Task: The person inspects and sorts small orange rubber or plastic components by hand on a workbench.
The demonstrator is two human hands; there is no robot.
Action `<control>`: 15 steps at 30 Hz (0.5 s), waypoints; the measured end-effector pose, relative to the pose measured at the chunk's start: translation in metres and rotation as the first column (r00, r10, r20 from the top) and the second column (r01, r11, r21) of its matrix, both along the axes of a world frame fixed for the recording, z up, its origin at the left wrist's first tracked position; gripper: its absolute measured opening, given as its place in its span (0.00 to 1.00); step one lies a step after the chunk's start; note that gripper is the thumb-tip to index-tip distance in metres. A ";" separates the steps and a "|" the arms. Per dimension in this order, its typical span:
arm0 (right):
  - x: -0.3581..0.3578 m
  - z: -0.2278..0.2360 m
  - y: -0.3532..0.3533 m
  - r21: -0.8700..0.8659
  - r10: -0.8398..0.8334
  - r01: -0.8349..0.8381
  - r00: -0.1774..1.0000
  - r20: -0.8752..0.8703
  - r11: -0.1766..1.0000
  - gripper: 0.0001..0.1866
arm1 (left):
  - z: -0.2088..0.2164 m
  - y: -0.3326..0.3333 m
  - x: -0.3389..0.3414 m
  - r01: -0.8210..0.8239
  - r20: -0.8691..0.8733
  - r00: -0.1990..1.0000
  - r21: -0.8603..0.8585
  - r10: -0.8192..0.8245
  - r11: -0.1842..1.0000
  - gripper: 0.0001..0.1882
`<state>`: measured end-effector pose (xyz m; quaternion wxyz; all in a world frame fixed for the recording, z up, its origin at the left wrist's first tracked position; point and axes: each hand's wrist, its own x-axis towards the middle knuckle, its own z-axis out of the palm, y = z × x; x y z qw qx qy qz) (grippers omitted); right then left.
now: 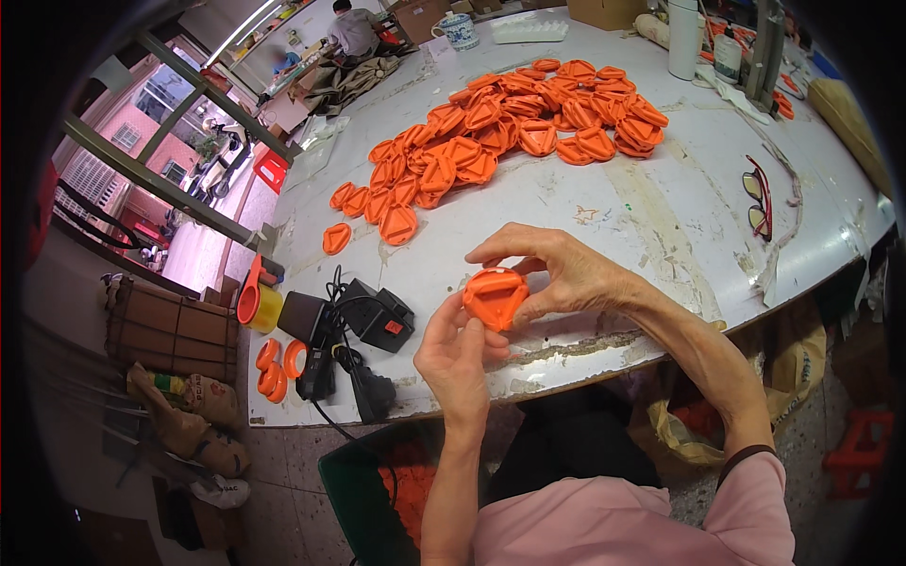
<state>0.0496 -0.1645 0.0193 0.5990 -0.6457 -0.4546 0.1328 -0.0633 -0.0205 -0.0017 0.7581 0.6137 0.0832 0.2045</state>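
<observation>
Over the near edge of the white table, both hands hold one round orange plastic piece (496,298) with a raised triangle on its face. My left hand (458,358) grips its lower left side between thumb and fingers. My right hand (566,274) pinches its right side, with the thumb low and the forefinger arched above. Beyond the hands spreads a large heap of similar orange pieces (462,151). One loose orange piece (336,238) lies at the heap's near left end.
Black power adapters (377,316) with tangled cables lie left of my hands, beside orange rings (272,370) and a yellow-orange tape roll or cup (260,300). Glasses (759,200) rest at right. A green crate (354,491) stands below the table edge. Two people sit far back.
</observation>
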 end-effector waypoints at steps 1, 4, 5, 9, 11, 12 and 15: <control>0.001 -0.001 0.000 -0.001 0.000 0.000 1.000 0.000 1.000 0.36 | -0.002 0.000 0.000 -0.017 0.005 1.000 0.049 0.017 0.999 0.18; 0.007 -0.004 -0.002 -0.064 -0.020 0.012 0.992 -0.124 0.998 0.34 | -0.010 0.003 -0.001 -0.030 -0.002 1.000 0.083 0.030 0.996 0.17; 0.007 -0.003 -0.003 -0.085 -0.015 -0.001 0.983 -0.185 0.996 0.33 | -0.011 0.004 -0.002 -0.024 -0.013 1.000 0.072 0.025 0.997 0.17; 0.008 -0.004 -0.004 -0.053 0.048 -0.071 0.937 -0.347 0.996 0.30 | -0.011 0.005 -0.002 -0.026 -0.013 1.000 0.075 0.027 0.997 0.17; 0.009 -0.006 -0.004 -0.050 0.052 -0.072 0.945 -0.323 0.996 0.29 | -0.011 0.006 -0.001 -0.024 -0.018 1.000 0.042 0.024 0.999 0.16; 0.009 -0.006 -0.006 -0.046 0.053 -0.070 0.954 -0.297 0.997 0.28 | -0.011 0.005 -0.001 -0.021 -0.019 1.000 0.040 0.022 0.999 0.16; 0.011 -0.002 -0.008 -0.032 0.081 -0.099 0.925 -0.371 0.995 0.27 | -0.010 0.004 0.000 -0.042 0.010 0.999 0.000 0.042 0.999 0.16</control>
